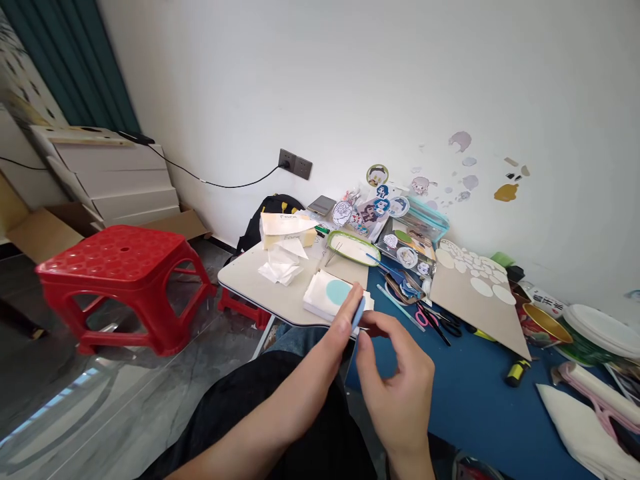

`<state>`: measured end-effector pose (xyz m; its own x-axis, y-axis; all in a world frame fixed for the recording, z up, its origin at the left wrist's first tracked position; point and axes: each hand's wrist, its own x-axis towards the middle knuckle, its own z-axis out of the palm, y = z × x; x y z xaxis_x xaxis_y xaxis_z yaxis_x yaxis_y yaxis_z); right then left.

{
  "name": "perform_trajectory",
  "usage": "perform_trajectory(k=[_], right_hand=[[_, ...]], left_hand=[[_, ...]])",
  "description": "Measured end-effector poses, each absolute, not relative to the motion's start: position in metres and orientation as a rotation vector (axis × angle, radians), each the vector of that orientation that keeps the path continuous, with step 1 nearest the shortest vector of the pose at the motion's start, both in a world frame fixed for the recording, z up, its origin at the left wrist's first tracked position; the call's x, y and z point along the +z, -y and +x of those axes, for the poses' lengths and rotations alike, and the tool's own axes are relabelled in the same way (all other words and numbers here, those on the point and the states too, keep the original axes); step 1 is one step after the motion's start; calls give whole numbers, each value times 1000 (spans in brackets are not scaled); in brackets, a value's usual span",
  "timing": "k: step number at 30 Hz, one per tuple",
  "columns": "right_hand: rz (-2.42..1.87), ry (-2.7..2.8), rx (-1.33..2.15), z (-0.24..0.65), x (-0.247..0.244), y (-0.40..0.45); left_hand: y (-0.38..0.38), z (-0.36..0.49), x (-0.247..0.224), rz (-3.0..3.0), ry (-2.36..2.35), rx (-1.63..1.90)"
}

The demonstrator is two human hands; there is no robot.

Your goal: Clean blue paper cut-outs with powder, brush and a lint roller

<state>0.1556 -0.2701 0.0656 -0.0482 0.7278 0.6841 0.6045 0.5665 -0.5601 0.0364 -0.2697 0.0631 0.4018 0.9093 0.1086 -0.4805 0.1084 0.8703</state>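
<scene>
A thin blue piece (pixel 359 312), seen nearly edge-on, is held between my hands above the table's front edge. My left hand (pixel 336 337) is closed on it, fingers straight, with the piece along its right side; most of those fingertips are hidden. My right hand (pixel 400 373) is closed in a pinch, thumb and forefinger at the piece's lower edge. Just beyond lies a stack of white paper sheets (pixel 315 291), with a pale teal circle (pixel 336 292) on top. Crumpled white paper scraps (pixel 283 267) lie left of the stack.
Behind stand a green-rimmed dish (pixel 354 248) and a sticker-covered pouch (pixel 407 250). Scissors (pixel 434 321) and a pale blue stick (pixel 400 308) lie on the blue mat (pixel 465 393). A cardboard sheet (pixel 475 300) leans at right. A red stool (pixel 125 267) stands left.
</scene>
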Motion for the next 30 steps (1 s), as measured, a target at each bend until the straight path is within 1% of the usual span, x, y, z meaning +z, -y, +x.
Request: perform_trajectory(k=[3,7,10,13,19,22,27,30], right_hand=[[-1092,1555,487,157,64,273],[-1115,1380,657,161,62,271],[-1103,1287,712,170,62,266],[-1081,1291,766,180,66,261],[-1187,1549,821,179,78,258],[-1281,1646,654,172,73,255],[-1363,1736,-133,160,54,254],[-1369,1717,-330,151,50,264]], left_hand=[[281,39,63,1357,-747,1159],[288,39,64,1562,-840,1158],[282,33,66,1338,-825,1237],[265,23,69,1034,-714,1315],[243,22,66,569,-345,870],[245,33,66,355,-247,871],[253,45,68,225,-298,995],[260,48,67,239,-336,1040]])
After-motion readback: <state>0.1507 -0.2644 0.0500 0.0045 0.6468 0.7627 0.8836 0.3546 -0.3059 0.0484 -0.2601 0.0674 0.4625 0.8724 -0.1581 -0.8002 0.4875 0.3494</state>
